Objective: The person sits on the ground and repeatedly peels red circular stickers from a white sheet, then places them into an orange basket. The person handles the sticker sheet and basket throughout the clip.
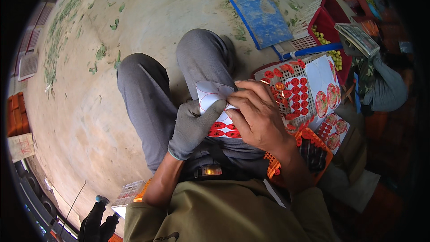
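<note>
A sheet of stickers (224,125) lies between my hands above my lap, with red oval stickers at its lower end and bare round spaces above. My left hand (198,126), in a grey glove, pinches the sheet with its thumb on top. The bare fingers of my right hand (257,114) close on the sheet's right edge, where the paper curls; whether they hold a single sticker is hidden. To the right, an upturned-looking plastic crate (280,106) carries loose red stickers, a sheet of small red round stickers (297,95) and a sheet with larger picture stickers (322,85).
An orange basket (324,171) stands beside my right forearm. Beyond the crate are a platform scale's blue plate (263,20), its display (359,38) and a red crate (331,10) with green round fruit. Leaves litter the concrete floor (134,16). Another person's legs (97,220) show at lower left.
</note>
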A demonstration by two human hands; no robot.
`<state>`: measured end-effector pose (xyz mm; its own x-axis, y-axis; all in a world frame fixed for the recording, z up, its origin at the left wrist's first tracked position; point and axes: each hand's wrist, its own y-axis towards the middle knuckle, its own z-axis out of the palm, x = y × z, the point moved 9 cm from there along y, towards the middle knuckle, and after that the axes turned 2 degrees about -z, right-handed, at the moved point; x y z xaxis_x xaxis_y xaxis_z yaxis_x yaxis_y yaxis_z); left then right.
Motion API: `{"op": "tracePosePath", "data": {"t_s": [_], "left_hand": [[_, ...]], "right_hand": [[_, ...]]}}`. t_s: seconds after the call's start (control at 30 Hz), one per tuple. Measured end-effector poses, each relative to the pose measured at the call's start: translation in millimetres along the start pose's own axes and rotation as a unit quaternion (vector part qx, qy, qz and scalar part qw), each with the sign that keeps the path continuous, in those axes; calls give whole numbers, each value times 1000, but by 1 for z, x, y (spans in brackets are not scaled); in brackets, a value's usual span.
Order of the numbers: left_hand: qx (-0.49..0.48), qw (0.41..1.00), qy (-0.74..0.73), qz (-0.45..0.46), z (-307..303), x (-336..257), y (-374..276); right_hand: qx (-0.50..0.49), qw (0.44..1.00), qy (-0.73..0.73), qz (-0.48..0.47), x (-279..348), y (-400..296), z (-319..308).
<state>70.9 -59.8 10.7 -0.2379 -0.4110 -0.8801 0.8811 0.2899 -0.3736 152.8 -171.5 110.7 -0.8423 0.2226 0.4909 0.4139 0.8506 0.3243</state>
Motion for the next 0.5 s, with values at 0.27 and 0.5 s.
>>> {"op": "tracePosePath", "data": {"t_s": [0.27,0.5], "left_hand": [[22,994,80,70,1,-14,-3],[51,986,135,79,3,-15,-2]], "right_hand": [[-1,998,62,15,-4,1,2],[-26,985,145,90,-26,-9,3]]}}
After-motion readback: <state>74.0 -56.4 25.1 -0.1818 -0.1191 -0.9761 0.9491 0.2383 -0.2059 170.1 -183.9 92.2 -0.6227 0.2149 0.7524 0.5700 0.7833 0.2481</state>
